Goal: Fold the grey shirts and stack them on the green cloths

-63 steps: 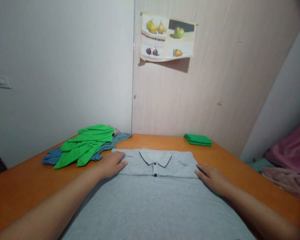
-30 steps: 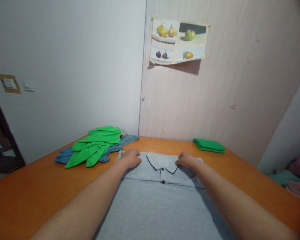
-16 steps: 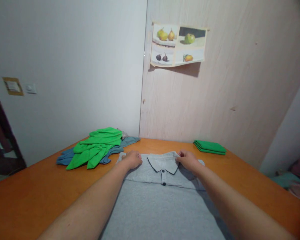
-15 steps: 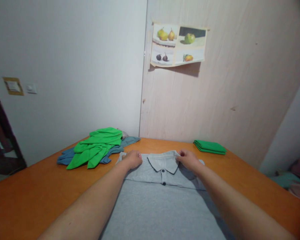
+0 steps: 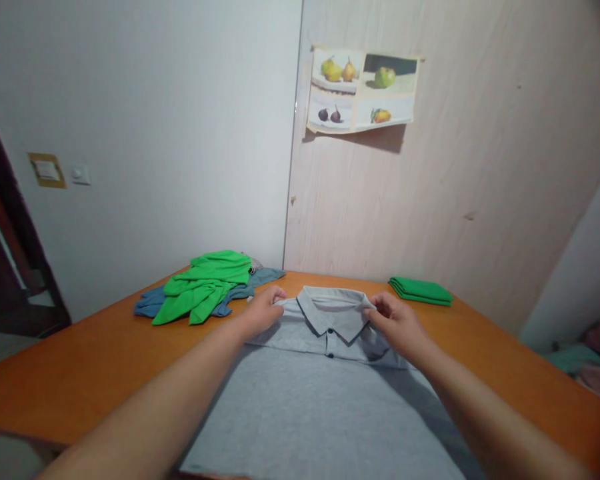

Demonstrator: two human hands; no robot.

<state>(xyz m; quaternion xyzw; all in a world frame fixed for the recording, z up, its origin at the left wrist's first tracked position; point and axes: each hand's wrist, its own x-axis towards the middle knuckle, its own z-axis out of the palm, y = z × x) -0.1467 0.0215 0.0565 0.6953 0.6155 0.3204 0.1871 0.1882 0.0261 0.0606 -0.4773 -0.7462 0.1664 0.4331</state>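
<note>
Head | left fingers [image 5: 275, 294]: pinched on grey polo shirt [image 5: 320, 400] | right fingers [image 5: 383, 302]: pinched at collar [image 5: 349, 328]

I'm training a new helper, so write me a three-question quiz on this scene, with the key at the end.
1. True or false: the left hand and the right hand both grip the gray collared shirt.
2. Multiple choice: from the wearer's view, where on the table does the folded green cloth lie?
A) near left
B) far right
C) under the shirt
3. Short answer: what lies partly beneath the loose bright green cloth?

Key: 1 true; 2 B; 3 blue cloth.
</note>
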